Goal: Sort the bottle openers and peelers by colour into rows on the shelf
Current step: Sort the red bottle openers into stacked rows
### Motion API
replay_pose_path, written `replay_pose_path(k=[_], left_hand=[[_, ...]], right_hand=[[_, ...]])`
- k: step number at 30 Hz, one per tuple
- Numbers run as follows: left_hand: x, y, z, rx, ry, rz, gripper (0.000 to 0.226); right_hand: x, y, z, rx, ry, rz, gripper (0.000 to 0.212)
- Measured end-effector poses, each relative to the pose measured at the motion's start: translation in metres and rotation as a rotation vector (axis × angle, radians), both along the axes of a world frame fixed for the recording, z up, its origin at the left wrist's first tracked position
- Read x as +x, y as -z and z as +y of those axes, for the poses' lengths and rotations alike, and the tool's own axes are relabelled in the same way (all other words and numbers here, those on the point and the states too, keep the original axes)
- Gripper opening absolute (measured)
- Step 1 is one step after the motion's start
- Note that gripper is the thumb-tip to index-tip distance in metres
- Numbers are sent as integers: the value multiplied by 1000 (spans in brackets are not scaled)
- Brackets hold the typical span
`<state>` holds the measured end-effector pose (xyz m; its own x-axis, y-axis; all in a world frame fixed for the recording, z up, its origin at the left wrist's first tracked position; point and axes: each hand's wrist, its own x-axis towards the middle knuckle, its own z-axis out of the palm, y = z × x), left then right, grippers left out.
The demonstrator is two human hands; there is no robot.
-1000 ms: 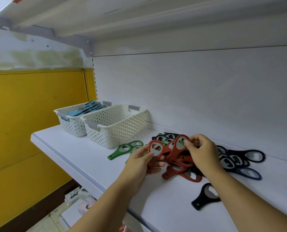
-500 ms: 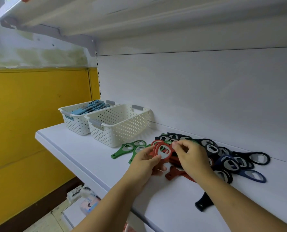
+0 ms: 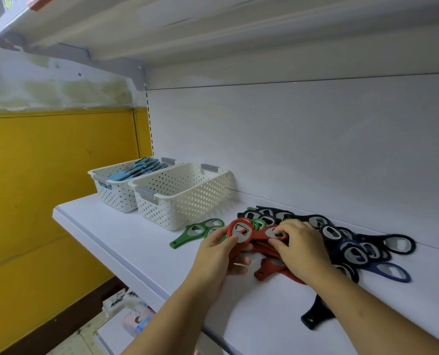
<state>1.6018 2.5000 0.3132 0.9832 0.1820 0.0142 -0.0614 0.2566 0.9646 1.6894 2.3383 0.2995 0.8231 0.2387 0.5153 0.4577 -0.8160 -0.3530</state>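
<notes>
My left hand (image 3: 217,254) grips a stack of red bottle openers (image 3: 240,230) by their handles, rings pointing up. My right hand (image 3: 299,248) pinches another red opener (image 3: 272,233) beside that stack, over a few more red ones (image 3: 269,271) lying on the white shelf (image 3: 141,242). Green openers (image 3: 200,230) lie just left of my hands. A heap of black and dark blue openers (image 3: 351,249) spreads to the right and behind. One black opener (image 3: 314,316) lies near the front, partly under my right forearm.
Two white perforated baskets stand at the shelf's left end: the nearer basket (image 3: 182,196) shows nothing inside, the far basket (image 3: 115,185) holds light blue peelers (image 3: 139,169). An upper shelf (image 3: 213,26) hangs overhead. A yellow wall (image 3: 46,188) lies to the left.
The camera has turned left and down a little. My left hand has gathered the red openers into a tighter stack, and my right hand has come down onto another red opener beside it.
</notes>
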Motion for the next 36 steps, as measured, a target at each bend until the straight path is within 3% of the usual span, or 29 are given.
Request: replay_pose_path(k=[7,11,14,17,21,26,28,31,33,36], left_hand=[[3,-1,1,-64,-20,45,24],[3,-1,3,-95,13,33,39],[0,-1,2,-27,71,-8,22],[0,1,3,-64,1,-23,18],[5,2,8,-295,-183,17,22],[7,1,9,-445,-242,27,28],[8,2,10,-478,-252,24,30],[9,4,10,-455,-255,28,27],[8,4,10,-432,-216,15,21],[5,2,9,-389,-135,-8,21]], right_hand=[[-1,-8,0,434,-110,-64,16],[-11,-6,7,307,-375,-97,26],[-19,-4,16,169,-513,-100,33],[-21,-4,18,160,-458,-99,41],[-12,-1,9,122,-322,-149,36],[-19,1,27,-230,-398,-153,52],[-25,1,37,-384,-418,-42,60],[-21,4,40,-438,-403,32,67],[-20,6,40,-343,-395,-56,58],[-17,10,41,-213,-364,-230,23]])
